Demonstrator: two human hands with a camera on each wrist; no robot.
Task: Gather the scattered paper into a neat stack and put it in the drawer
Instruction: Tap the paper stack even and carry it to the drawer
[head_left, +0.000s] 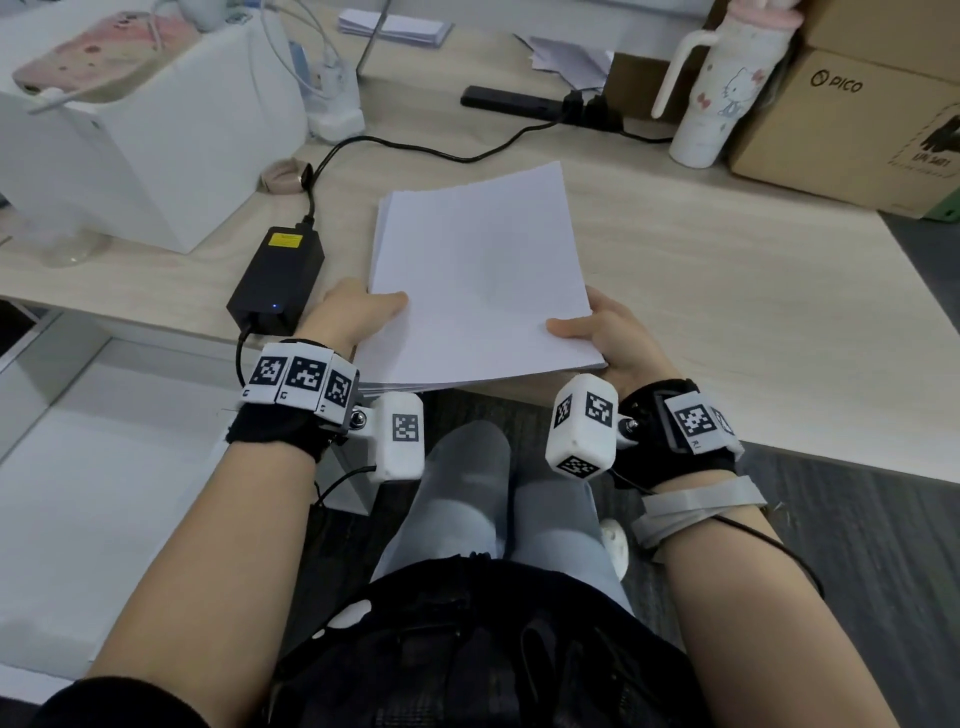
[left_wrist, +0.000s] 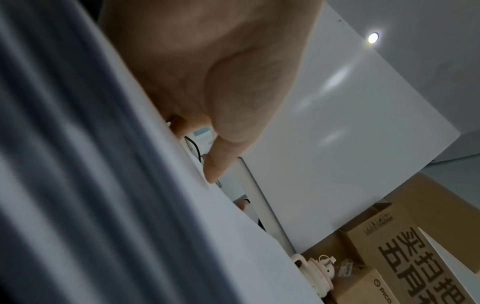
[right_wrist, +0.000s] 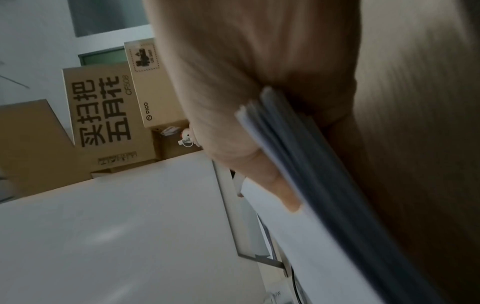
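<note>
Both hands grip paper stack (head_left: 478, 280) (right-wrist: layered edges).

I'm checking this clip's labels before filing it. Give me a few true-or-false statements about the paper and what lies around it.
1. Both hands hold the paper stack. True: the left hand and the right hand grip its near corners.
2. The stack already lies in a drawer. False: it is over the desk edge.
3. A black power adapter lies left of the stack. True.
4. The white tumbler lies on its side. False: it stands upright.
</note>
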